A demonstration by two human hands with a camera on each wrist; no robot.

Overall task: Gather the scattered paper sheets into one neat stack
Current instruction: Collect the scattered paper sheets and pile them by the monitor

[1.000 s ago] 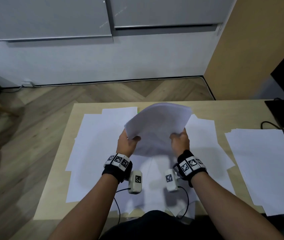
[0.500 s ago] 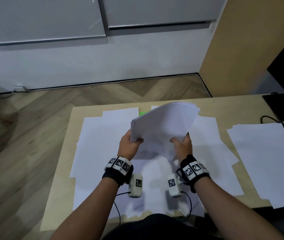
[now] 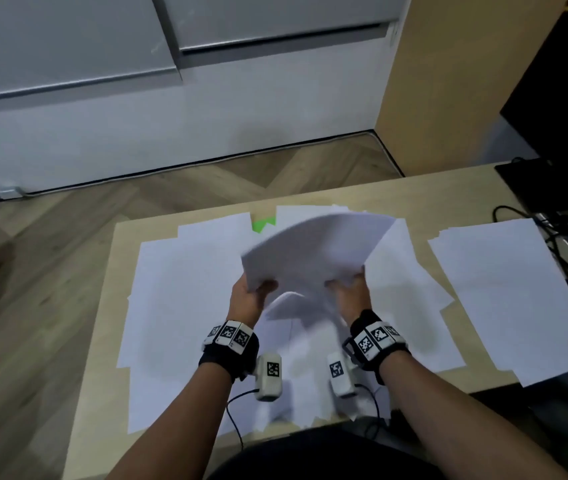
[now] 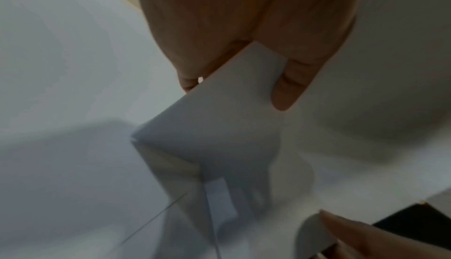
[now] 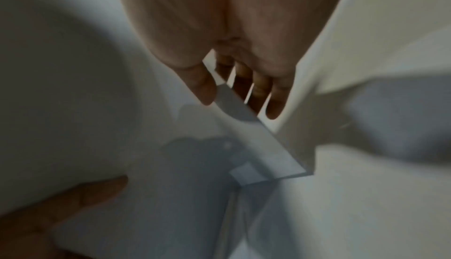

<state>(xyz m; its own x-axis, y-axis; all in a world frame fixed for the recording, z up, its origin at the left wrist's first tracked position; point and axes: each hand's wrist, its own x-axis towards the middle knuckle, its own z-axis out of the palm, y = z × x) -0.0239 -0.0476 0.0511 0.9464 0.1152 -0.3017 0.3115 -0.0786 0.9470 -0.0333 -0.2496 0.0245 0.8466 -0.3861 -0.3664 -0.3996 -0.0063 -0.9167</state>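
Note:
A curved bundle of white paper sheets (image 3: 313, 251) is held up above the wooden table (image 3: 102, 341). My left hand (image 3: 251, 296) pinches its near left corner, thumb on top. My right hand (image 3: 350, 292) grips the near right edge. In the left wrist view the left hand (image 4: 244, 64) clamps the paper corner (image 4: 219, 112) between thumb and fingers. From the right wrist camera, the right hand (image 5: 234, 81) has its thumb and fingers on either side of the sheets' edge (image 5: 256, 137). Many loose white sheets (image 3: 185, 292) lie spread over the table beneath.
A separate pile of white sheets (image 3: 514, 296) lies at the table's right. Black cables (image 3: 559, 258) and a dark monitor (image 3: 566, 109) stand at the far right. A green scrap (image 3: 262, 225) shows at the table's far edge. Wooden floor lies beyond and to the left.
Both hands kept their hold on the bundle, which has tilted and shifted slightly to the right; its near part now sags and curls between the hands.

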